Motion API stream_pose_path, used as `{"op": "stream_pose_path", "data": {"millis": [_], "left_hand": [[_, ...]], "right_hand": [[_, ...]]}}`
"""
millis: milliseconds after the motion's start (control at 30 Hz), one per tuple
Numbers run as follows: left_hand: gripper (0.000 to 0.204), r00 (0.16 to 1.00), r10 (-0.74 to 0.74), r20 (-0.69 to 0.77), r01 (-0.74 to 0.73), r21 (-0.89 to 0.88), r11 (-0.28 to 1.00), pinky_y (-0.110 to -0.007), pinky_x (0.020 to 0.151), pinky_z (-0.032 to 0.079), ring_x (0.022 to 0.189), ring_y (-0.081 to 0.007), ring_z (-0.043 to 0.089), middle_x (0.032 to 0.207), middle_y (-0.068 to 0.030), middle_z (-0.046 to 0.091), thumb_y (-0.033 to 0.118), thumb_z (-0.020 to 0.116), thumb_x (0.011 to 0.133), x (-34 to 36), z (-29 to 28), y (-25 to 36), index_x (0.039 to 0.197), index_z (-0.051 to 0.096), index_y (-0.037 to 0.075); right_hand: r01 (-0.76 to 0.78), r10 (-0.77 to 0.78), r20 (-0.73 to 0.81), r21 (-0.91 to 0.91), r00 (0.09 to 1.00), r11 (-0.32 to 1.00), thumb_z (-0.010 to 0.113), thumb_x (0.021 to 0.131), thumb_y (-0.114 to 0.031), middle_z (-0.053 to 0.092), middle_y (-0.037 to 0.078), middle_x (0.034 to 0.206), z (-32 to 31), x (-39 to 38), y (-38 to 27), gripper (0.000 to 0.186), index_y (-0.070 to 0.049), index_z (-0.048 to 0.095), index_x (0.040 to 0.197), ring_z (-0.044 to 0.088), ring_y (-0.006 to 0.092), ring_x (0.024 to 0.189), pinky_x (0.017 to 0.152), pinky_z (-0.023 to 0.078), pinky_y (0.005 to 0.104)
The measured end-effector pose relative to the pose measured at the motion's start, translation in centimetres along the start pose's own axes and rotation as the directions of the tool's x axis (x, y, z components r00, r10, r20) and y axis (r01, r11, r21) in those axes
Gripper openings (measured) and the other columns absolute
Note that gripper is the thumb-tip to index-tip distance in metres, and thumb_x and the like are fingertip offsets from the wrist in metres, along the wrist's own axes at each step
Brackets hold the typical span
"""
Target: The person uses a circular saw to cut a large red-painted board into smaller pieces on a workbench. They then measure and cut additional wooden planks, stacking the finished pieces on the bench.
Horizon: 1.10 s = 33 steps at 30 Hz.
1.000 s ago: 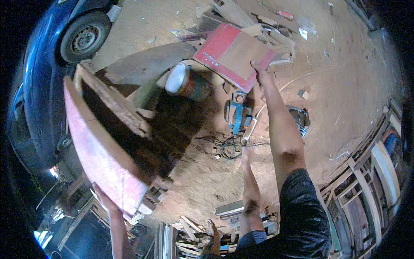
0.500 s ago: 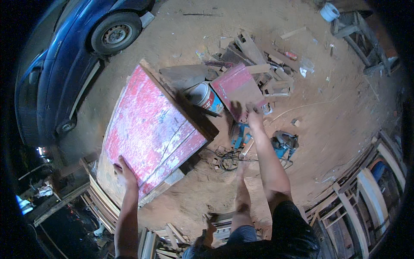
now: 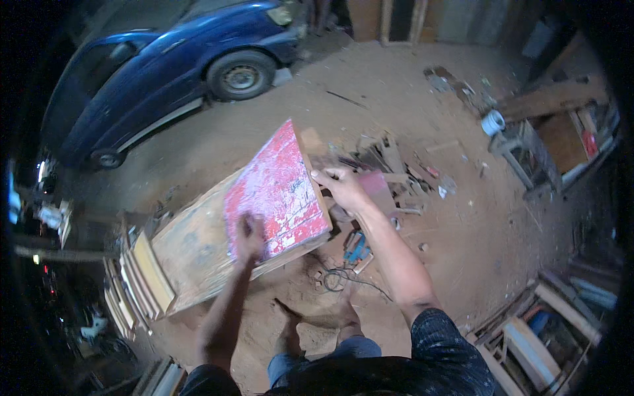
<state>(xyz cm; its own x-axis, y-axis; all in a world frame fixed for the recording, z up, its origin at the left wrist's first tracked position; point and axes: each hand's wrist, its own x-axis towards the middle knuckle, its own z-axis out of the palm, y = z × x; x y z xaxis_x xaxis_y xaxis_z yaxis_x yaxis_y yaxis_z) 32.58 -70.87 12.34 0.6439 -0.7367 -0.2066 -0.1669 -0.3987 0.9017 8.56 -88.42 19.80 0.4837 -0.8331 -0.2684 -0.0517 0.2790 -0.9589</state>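
A board with worn red and whitish paint (image 3: 281, 198) lies on a plywood sheet (image 3: 191, 257) that slants across in front of me. My left hand (image 3: 249, 239) is over the board's near left part, its fingers smeared by motion. At the board's right edge is my right hand (image 3: 342, 188), fingers apart and loosely bent, the tips close to or touching that edge. Partly hidden behind the right hand, a smaller reddish board (image 3: 375, 188) leans by the scrap wood.
Scrap wood (image 3: 389, 158) lies heaped beyond the boards. A blue power tool (image 3: 356, 247) and its black cable (image 3: 337, 280) are on the sandy ground near my feet. A blue car (image 3: 198, 72) stands far left; wood strips (image 3: 148, 270) lean against the plywood's left end.
My right hand has left the smaller board and come to the big painted board's edge. My left hand has shifted over the painted surface. The view has tilted up, showing more background.
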Motion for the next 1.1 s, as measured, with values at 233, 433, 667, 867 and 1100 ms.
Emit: {"op": "stream_pose_path", "data": {"millis": [233,433,667,867,1100], "left_hand": [[0.068,0.864,0.481,0.146,-0.406,-0.362,0.839,-0.040,0.113,0.031,0.136,-0.0297,0.042,0.144,-0.0231,0.046,0.039,0.060,0.094,-10.6,-14.4,15.1,0.141,0.043,-0.007],[0.063,0.899,0.429,0.088,-0.411,-0.173,0.895,-0.036,0.102,0.044,0.123,-0.0247,0.056,0.133,-0.0207,0.058,0.018,0.074,0.087,-13.6,-26.9,13.2,0.139,0.047,-0.005],[0.056,0.957,0.279,0.079,-0.240,-0.323,0.915,-0.033,0.100,0.046,0.118,-0.0200,0.059,0.129,-0.0153,0.062,0.013,0.070,0.090,-15.2,-37.9,3.5,0.139,0.048,-0.004],[0.056,0.974,0.170,0.149,-0.023,-0.682,0.731,-0.030,0.098,0.047,0.113,-0.0152,0.059,0.128,-0.0076,0.062,0.013,0.072,0.089,-13.2,-43.8,-1.8,0.139,0.050,-0.001],[0.047,0.947,0.148,-0.284,-0.306,-0.667,0.680,-0.030,0.090,0.050,0.102,-0.0147,0.060,0.111,-0.0067,0.066,0.010,0.075,0.085,-14.3,-51.7,-3.7,0.128,0.059,-0.001]], "right_hand": [[0.312,-0.321,0.144,0.078,0.936,0.947,0.068,0.092,-0.012,0.068,0.006,0.093,18.0,-8.3,-11.5,0.018,0.005,0.072,0.093,0.060,0.0119,0.090,0.081,0.048,0.0278],[0.396,-0.379,0.198,-0.054,0.904,0.917,0.068,0.091,-0.011,0.067,0.005,0.090,30.1,-12.1,-11.8,0.014,0.003,0.072,0.089,0.060,0.0119,0.086,0.080,0.048,0.0271],[0.569,-0.601,0.180,-0.607,0.779,0.555,0.089,0.069,-0.023,0.056,0.015,0.122,38.1,-13.2,-13.8,0.077,0.000,0.049,0.131,0.056,0.0225,0.109,0.095,0.047,0.0376],[0.683,-0.563,0.430,-0.625,0.705,0.378,0.096,0.053,-0.034,0.043,0.022,0.146,39.5,-3.8,-14.1,0.107,-0.004,0.041,0.140,0.044,0.0302,0.134,0.110,0.036,0.0422],[0.534,-0.123,0.655,-0.477,0.745,0.698,0.092,0.064,-0.016,0.069,0.009,0.113,49.7,-6.3,-15.9,0.070,-0.003,0.058,0.123,0.064,0.0183,0.105,0.093,0.050,0.0359]]}}
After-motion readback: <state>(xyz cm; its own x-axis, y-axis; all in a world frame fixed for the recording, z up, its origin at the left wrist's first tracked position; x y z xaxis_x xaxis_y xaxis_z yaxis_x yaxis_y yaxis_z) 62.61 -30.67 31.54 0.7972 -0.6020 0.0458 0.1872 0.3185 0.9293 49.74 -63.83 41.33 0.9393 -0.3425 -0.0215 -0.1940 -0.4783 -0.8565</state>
